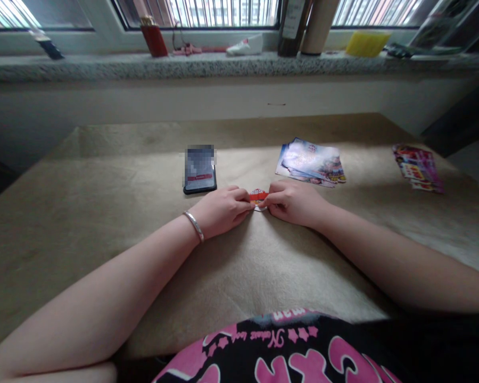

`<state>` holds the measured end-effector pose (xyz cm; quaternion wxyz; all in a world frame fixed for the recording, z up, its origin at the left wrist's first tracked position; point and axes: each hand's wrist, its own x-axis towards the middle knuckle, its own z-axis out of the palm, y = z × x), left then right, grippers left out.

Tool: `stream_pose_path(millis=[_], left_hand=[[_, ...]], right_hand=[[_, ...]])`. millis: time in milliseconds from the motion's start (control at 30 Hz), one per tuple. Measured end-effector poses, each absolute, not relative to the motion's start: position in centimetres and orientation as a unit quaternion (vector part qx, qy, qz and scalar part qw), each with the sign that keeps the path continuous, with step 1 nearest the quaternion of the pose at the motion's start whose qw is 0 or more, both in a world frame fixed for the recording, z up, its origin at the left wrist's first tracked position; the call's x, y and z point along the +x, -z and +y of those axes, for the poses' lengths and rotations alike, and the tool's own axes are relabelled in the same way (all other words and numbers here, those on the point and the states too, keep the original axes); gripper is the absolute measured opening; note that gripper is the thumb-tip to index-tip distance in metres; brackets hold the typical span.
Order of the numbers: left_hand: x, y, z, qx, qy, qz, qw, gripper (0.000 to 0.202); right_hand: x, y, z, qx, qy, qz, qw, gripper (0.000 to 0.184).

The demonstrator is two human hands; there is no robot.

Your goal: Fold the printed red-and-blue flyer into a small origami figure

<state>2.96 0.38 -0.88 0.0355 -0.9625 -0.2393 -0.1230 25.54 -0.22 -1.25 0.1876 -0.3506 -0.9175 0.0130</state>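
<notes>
Between my two hands, near the middle of the table, is a small red and white printed paper piece [258,197]. My left hand [228,208], with a silver bangle on its wrist, has its fingers closed on the left side of the piece. From the other side, my right hand [293,203] pinches the right side with thumb and forefinger. Most of the piece is hidden under the fingers, so I cannot tell its full shape. A phone [200,169] lies just beyond my left hand. Beyond my right hand sits a loose pile of printed picture sheets [311,161].
A fanned stack of colourful cards [418,167] lies at the table's right side. Behind the table [104,213], the granite sill [207,66] holds a red bottle [154,38], a dark bottle [293,26], a beige cylinder [320,26] and a yellow block [368,43].
</notes>
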Motion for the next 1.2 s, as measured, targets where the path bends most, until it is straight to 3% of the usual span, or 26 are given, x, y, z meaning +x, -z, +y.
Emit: stream_pose_path(millis=[533,867,1200], left_hand=[[3.6,0.2,-1.0,-0.958,0.073,-0.265,0.082,0.025],[3.4,-0.6,-1.1,-0.955,0.044,-0.287,0.053,0.024],[2.4,0.0,0.0,-0.958,0.112,-0.262,-0.004,0.027]], right_hand=[[25.7,1.2,-0.3,-0.332,0.034,-0.927,0.168,0.020],[26.6,0.7,-0.1,-0.351,0.014,-0.924,0.150,0.020],[27.2,0.8,0.2,-0.353,-0.027,-0.921,0.165,0.023]])
